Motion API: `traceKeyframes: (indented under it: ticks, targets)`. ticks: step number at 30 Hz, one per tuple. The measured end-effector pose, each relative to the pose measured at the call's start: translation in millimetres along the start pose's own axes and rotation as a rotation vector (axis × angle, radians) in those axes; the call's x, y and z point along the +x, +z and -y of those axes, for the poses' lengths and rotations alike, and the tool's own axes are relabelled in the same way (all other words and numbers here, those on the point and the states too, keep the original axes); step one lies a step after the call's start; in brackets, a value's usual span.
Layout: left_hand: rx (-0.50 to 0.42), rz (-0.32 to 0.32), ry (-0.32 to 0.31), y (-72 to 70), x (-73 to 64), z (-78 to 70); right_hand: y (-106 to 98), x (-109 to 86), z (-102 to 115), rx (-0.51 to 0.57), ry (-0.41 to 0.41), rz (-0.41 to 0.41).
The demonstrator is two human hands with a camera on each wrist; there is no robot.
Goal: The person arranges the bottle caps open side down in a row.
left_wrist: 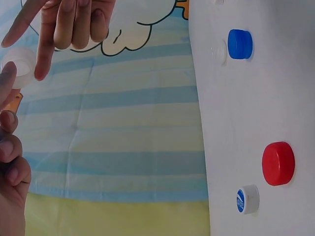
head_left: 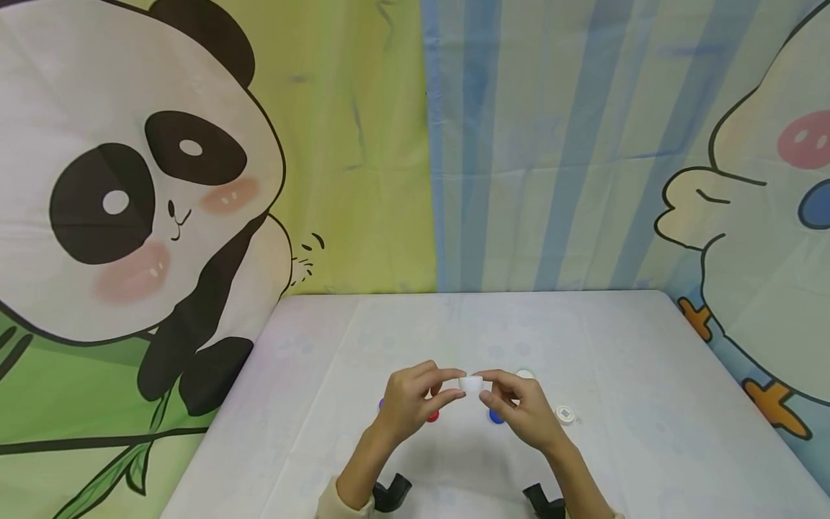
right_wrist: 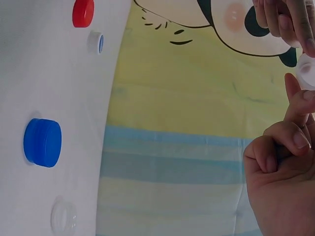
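Observation:
Both hands meet at a small white bottle cap [head_left: 470, 386], raised over the table with its hollow side showing in the left wrist view. The left hand [head_left: 410, 401] pinches it from the left between thumb and index finger. From the other side, the right hand [head_left: 530, 416] has its index finger and thumb at the rim, pinching it as well. Its remaining fingers are bent, as the right wrist view shows. Beneath the hands lie a red cap [left_wrist: 278, 163] and a blue cap [right_wrist: 43, 142].
On the white table [head_left: 311, 447] are also a white cap with a blue mark [left_wrist: 247, 199], a clear cap [right_wrist: 64, 217], and a white cap [head_left: 565, 414] right of the right hand. A purple item [head_left: 381, 404] peeks out behind the left hand. Printed curtains [head_left: 363, 144] hang behind.

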State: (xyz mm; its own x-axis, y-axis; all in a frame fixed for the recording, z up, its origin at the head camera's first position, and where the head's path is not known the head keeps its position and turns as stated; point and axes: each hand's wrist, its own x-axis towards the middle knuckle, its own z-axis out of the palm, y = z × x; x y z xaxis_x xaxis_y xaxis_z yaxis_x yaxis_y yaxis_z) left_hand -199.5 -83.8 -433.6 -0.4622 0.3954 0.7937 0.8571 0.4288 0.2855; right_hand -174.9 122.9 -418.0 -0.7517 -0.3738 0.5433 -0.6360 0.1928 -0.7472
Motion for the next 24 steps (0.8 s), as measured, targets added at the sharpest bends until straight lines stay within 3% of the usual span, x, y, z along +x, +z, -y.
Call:
traceKeyframes:
  ticks: [4, 7, 16, 24]
  targets:
    - [0.035, -0.009, 0.07, -1.9, 2.3, -0.1, 0.3, -0.7, -0.7, 0.032, 0.007, -0.002]
    - [0.04, -0.002, 0.089, -2.8, 2.4, -0.2, 0.4, -0.7, -0.9, 0.044, 0.041, 0.005]
    - [0.02, 0.011, 0.087, -1.5, 1.9, 1.0, 1.1, -1.1, -2.2, 0.047, 0.083, 0.01]
    - [-0.021, 0.022, 0.063, 1.3, 1.5, 3.4, 0.7, -0.1, -4.6, 0.063, 0.033, -0.001]
